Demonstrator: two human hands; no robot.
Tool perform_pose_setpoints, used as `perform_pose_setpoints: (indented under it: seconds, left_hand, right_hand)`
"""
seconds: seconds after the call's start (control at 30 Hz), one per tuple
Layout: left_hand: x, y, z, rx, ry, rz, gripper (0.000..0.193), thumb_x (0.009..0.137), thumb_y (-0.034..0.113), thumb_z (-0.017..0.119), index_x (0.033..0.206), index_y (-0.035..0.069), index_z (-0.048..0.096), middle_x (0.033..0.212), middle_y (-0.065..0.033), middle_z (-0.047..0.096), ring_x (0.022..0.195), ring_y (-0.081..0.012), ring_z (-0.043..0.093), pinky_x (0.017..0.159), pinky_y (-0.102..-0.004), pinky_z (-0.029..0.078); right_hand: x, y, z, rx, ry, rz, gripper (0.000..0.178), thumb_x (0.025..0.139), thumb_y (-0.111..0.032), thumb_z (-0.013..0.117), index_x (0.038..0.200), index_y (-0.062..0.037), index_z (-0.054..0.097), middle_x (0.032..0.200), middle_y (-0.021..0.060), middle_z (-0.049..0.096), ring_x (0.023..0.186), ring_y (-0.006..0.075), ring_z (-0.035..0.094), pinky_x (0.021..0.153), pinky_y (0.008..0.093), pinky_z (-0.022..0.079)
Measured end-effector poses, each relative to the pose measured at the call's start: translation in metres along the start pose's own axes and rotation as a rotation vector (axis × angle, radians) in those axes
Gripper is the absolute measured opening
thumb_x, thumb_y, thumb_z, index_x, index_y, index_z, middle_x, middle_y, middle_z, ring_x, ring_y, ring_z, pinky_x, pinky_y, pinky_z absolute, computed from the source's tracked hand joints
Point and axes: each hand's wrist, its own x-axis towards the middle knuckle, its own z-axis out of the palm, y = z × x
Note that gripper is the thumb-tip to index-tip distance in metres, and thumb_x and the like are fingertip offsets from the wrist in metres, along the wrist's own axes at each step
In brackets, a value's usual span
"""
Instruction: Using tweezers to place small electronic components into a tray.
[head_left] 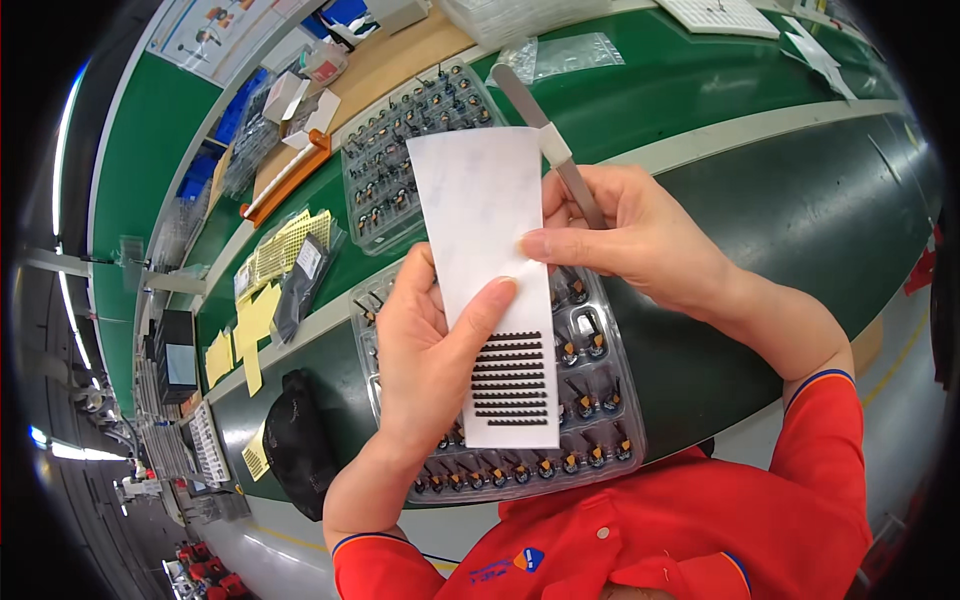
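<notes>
A white paper sheet is held up in front of me, with rows of short black strips on its lower part. My left hand grips its left edge, thumb lying across the front. From the other side, my right hand pinches the sheet's right edge between thumb and fingers. A flat grey metal tool, rounded at its far end and wrapped in white partway down, is also held in that hand. Below the sheet lies a clear plastic tray of small dark parts with orange-brown spots, partly hidden by the sheet and left hand.
Another clear tray of similar parts sits farther back. Yellow sheets and a dark grey bag lie at left, near a black pouch. An orange-and-white bar and a clear bag are beyond.
</notes>
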Motion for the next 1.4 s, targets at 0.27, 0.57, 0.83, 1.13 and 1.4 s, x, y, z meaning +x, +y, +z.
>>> perform_pose_setpoints:
  seconds: [0.27,0.57,0.83,1.13,1.4]
  left_hand:
    - [0.007,-0.020,-0.011,-0.242,-0.059,-0.234,0.029,0.093,0.016,0.051,0.115,-0.003,0.051,0.099,-0.0085,0.064,0.083,-0.0100,0.062,0.071,-0.0226,0.050]
    - [0.010,-0.033,-0.016,-0.207,-0.035,-0.207,0.027,0.095,0.015,0.047,0.114,-0.003,0.054,0.097,-0.0065,0.064,0.083,-0.0086,0.061,0.074,-0.0226,0.049]
    - [0.008,-0.033,-0.016,-0.190,-0.034,-0.169,0.028,0.096,0.016,0.045,0.114,-0.003,0.054,0.100,-0.0055,0.063,0.088,-0.0075,0.058,0.078,-0.0235,0.047]
    - [0.010,-0.036,-0.012,-0.140,-0.073,-0.090,0.028,0.096,0.014,0.043,0.117,-0.003,0.051,0.100,-0.0055,0.062,0.089,-0.0067,0.057,0.077,-0.0222,0.046]
    - [0.010,-0.040,-0.014,-0.075,-0.106,-0.041,0.025,0.096,0.013,0.043,0.114,-0.004,0.051,0.097,-0.0049,0.062,0.086,-0.0053,0.055,0.074,-0.0214,0.045]
  right_hand:
    - [0.016,0.023,-0.016,-0.023,0.058,-0.003,0.016,0.082,-0.012,0.066,0.089,-0.0005,0.059,0.075,-0.0005,0.058,0.067,0.0025,0.051,0.063,0.0178,0.039]
    - [0.017,-0.004,-0.036,-0.080,0.224,-0.099,0.017,0.091,-0.016,0.053,0.091,-0.0003,0.059,0.070,-0.0022,0.051,0.066,0.0057,0.050,0.067,0.0195,0.040]
    - [0.006,-0.011,-0.015,-0.047,0.033,-0.285,0.022,0.093,-0.015,0.047,0.093,0.0028,0.060,0.080,0.0051,0.053,0.073,0.0125,0.055,0.069,0.0250,0.046]
    - [0.007,0.000,-0.015,-0.135,-0.045,-0.130,0.015,0.088,-0.009,0.055,0.092,0.0041,0.061,0.087,0.0087,0.061,0.078,0.0138,0.058,0.071,0.0266,0.047]
    - [0.009,0.003,-0.014,-0.149,-0.009,-0.107,0.015,0.088,-0.009,0.055,0.091,0.0044,0.063,0.085,0.0082,0.062,0.076,0.0128,0.057,0.070,0.0258,0.046]
